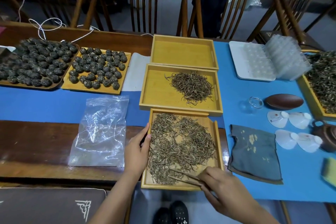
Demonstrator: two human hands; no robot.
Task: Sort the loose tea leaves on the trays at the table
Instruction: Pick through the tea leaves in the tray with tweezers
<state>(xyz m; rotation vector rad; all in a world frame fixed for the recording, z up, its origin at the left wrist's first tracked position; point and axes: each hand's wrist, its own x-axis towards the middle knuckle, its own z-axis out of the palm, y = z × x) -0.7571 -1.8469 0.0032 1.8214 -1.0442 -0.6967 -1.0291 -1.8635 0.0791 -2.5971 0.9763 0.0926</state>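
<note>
Three bamboo trays stand in a column at the table's middle. The near tray (219, 143) holds a wide spread of loose tea leaves (180, 145). The middle tray (156, 94) has a smaller pile of leaves (192, 86) at its right side. The far tray (181, 54) holds nothing. My left hand (137, 149) grips the near tray's left rim. My right hand (218, 185) pinches wooden tweezers (185, 177), whose tips lie among the leaves at the tray's front.
A clear plastic bag (100, 131) lies left of the near tray. Two trays of rolled tea balls (96, 67) sit at the far left. A grey cloth (254, 152), white cups (289, 120), a dark saucer (283, 102), plastic moulds (269, 60) and another leaf tray (323, 82) crowd the right.
</note>
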